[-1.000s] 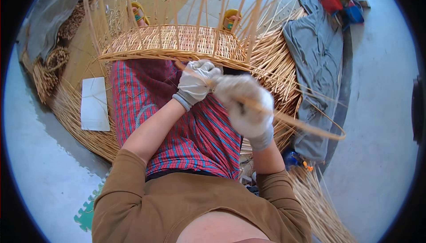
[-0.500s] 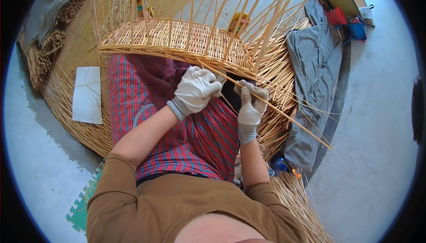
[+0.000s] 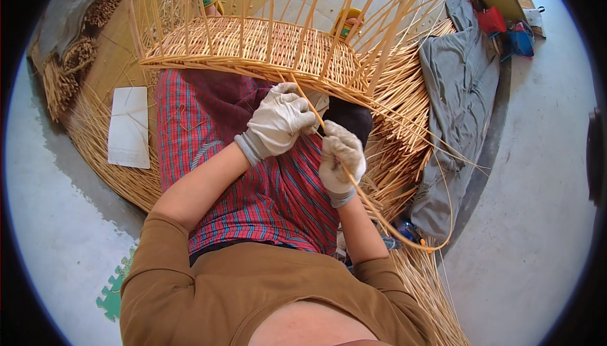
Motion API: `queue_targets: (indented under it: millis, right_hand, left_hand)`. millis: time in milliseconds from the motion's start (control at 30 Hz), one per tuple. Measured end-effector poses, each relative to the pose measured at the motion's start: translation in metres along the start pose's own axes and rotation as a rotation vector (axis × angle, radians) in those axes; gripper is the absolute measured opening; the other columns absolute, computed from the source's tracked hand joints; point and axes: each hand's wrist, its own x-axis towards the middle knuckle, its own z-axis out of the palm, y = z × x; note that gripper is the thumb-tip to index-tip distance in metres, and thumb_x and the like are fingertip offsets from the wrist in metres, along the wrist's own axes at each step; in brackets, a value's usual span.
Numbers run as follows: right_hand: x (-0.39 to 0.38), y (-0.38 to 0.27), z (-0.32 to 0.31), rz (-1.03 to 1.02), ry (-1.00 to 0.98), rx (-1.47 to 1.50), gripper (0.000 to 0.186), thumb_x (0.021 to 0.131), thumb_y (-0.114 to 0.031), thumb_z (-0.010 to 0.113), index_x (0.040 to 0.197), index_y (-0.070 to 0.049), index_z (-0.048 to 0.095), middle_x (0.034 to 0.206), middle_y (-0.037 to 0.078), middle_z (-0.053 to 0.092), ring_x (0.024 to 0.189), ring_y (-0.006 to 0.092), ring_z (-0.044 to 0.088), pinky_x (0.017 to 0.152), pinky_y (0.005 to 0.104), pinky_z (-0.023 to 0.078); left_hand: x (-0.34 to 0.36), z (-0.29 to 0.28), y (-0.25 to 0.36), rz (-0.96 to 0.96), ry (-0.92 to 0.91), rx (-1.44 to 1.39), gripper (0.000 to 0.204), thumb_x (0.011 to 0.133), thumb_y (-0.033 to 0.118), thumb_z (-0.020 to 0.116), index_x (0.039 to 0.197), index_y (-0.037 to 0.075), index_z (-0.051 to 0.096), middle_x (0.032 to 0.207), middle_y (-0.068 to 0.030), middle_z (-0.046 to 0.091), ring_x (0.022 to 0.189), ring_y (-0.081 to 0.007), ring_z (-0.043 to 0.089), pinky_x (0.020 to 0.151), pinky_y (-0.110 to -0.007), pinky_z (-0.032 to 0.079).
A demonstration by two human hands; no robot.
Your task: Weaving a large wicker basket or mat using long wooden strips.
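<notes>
Both white-gloved hands are pinched onto one long thin pale wicker rod (image 3: 373, 203), right at the near rim of the half-woven round wicker basket (image 3: 253, 45). The left hand (image 3: 278, 124) clamps it closest to the rim; the right hand (image 3: 341, 159) grips just below. The rod runs diagonally away from the basket, smooth and bendy.
</notes>
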Motion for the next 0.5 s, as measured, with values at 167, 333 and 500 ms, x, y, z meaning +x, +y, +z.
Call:
queue_targets:
  millis: [167,333,500]
  right_hand:
    - [0.006,0.019,-0.003,0.172,0.091,0.21,0.016,0.094,0.005,0.063,0.105,-0.003,0.054,0.102,0.016,0.07,0.095,0.027,0.072,0.085,0.0404,0.061]
    - [0.036,0.045,0.001,0.357,0.036,0.385,0.016,0.093,0.007,0.065,0.091,-0.002,0.052,0.086,0.009,0.067,0.085,0.0182,0.071,0.08,0.0342,0.061]
    - [0.017,0.022,0.015,0.03,-0.004,0.263,0.019,0.084,0.009,0.069,0.091,-0.004,0.057,0.093,0.01,0.068,0.09,0.0282,0.073,0.078,0.0372,0.061]
  left_hand:
    - [0.0,-0.001,-0.01,0.052,-0.167,-0.01,0.011,0.076,0.021,0.072,0.077,0.018,0.062,0.073,-0.0001,0.055,0.081,-0.0228,0.061,0.102,-0.046,0.043]
    - [-0.005,0.004,-0.009,0.022,-0.206,-0.016,0.013,0.077,0.017,0.072,0.077,0.017,0.06,0.075,-0.0017,0.054,0.082,-0.0249,0.062,0.108,-0.049,0.04]
    - [-0.013,0.011,-0.019,0.06,-0.244,0.042,0.012,0.076,0.018,0.072,0.081,0.015,0.061,0.077,-0.0034,0.055,0.084,-0.0266,0.063,0.112,-0.052,0.038]
